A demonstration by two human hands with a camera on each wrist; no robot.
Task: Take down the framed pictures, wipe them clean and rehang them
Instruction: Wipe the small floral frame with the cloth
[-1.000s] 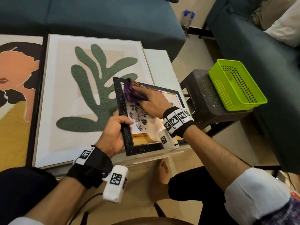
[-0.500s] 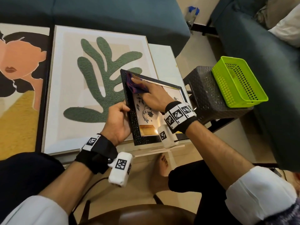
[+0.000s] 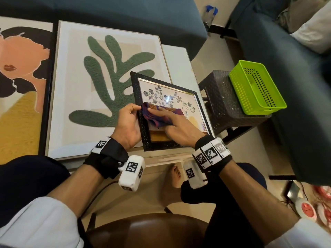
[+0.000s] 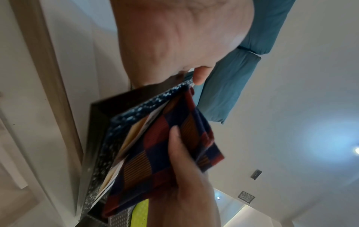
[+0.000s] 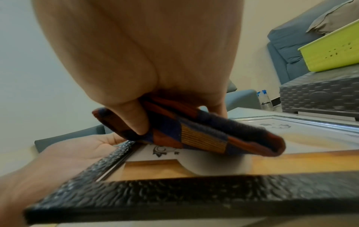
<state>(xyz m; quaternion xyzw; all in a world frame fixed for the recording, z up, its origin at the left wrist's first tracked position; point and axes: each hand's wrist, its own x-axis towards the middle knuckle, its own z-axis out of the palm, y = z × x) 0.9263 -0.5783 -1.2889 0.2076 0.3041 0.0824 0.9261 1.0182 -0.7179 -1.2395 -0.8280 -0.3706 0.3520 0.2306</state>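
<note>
Showing black pebbled frame (image 3: 143, 122) around blue floral print; cloth (image 3: 159, 116) chequered navy, red, orange-striped; basket (image 3: 258, 86) lime green; leaf picture (image 3: 111, 83) sage on cream.

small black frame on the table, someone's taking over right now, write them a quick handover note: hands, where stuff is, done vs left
Left hand: grips the left edge of the small black frame, steadying it.
Right hand: presses the checked cloth on the glass, mid-wipe, near the left side.
Things: the small frame is tilted over the table's near edge, partly overlapping the leaf picture. The portrait picture lies at far left. The green basket sits on the dark stool.
Done: all three pictures are down.
Left: finish wiping this glass; whether the other two are wiped cannot be told; rehang all.
</note>
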